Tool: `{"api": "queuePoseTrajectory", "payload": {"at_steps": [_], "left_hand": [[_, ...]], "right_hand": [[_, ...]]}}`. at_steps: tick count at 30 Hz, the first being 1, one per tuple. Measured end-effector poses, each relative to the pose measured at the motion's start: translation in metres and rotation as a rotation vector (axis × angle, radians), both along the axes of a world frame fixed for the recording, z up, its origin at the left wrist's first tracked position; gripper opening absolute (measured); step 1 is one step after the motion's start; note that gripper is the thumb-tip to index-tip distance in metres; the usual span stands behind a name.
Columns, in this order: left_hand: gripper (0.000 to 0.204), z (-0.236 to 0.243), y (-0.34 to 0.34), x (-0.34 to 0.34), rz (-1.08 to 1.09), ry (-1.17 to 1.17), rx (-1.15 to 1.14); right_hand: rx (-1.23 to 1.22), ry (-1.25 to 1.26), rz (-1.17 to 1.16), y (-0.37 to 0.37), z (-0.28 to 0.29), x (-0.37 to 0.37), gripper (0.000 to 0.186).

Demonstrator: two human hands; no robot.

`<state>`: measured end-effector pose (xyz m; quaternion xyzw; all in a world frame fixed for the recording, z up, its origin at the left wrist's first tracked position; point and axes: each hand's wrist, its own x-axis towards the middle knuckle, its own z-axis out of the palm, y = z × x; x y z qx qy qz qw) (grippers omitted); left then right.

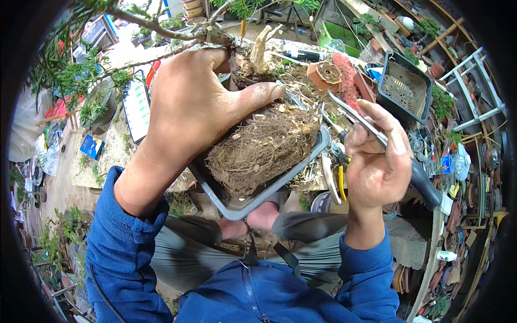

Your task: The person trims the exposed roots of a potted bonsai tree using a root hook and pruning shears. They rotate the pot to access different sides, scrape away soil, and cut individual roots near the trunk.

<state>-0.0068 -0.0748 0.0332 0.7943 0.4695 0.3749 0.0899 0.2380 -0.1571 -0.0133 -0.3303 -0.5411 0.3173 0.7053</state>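
My left hand is closed round the base of the trunk of a small juniper tree, its thumb lying along the top of the roots. Below it, a matted brown root ball is tilted in a dark grey rectangular pot, above my feet. Green foliage spreads out at the upper left. To the right of the pot, my right hand holds a slim, curved metal hand tool with a black handle. The tool's tip points up and left, apart from the roots.
Yellow-handled pliers lie right of the pot. Farther back are a terracotta pot, red mesh, a black plastic basket and a green container. A blue box lies at the left; shelves of clutter line the right.
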Motion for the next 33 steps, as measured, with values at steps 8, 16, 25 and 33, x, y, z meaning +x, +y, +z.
{"api": "queuePoseTrajectory", "payload": {"at_steps": [8, 16, 25, 33], "left_hand": [[0.063, 0.005, 0.003, 0.013, 0.143, 0.161, 0.152], [0.066, 0.001, 0.011, 0.014, 0.114, 0.114, 0.174], [0.052, -0.006, 0.009, 0.012, -0.068, -0.223, -0.169], [0.036, -0.006, 0.034, -0.003, -0.369, -0.277, -0.345]], "right_hand": [[-0.183, -0.061, 0.007, -0.024, 0.032, -0.047, 0.024], [-0.114, -0.17, 0.044, -0.002, 0.042, -0.048, 0.027], [-0.047, -0.495, -0.293, 0.011, 0.024, 0.033, 0.019], [-0.555, -1.611, -0.551, 0.074, -0.041, 0.089, 0.015]]}}
